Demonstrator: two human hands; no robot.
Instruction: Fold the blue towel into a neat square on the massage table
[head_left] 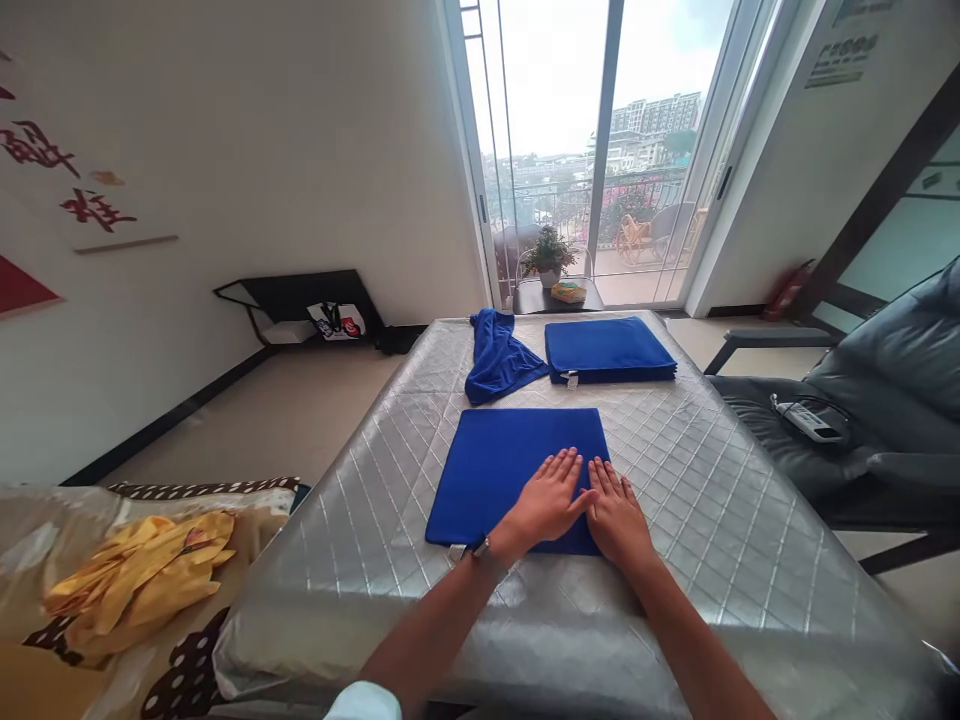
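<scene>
A flat blue cloth [495,470], folded into a rectangle with a small white tag at its near left corner, lies on the silver quilted surface. My left hand [551,495] rests palm down on its right half, fingers stretched out. Beside it, my right hand [616,515] lies flat along the cloth's right edge, partly over the silver cover; the left thumb reaches across to it. Farther back sits a neat stack of folded blue cloths [611,345] with a white tag at its front. Left of the stack is a crumpled blue cloth [499,360].
The silver quilted cover [360,540] spreads over a padded table or mattress. A dark armchair [795,440] with a power strip [808,418] stands right. Yellow cloth [150,575] lies at lower left. Beyond the far edge, a chair holds a potted plant [550,258] before the glass door.
</scene>
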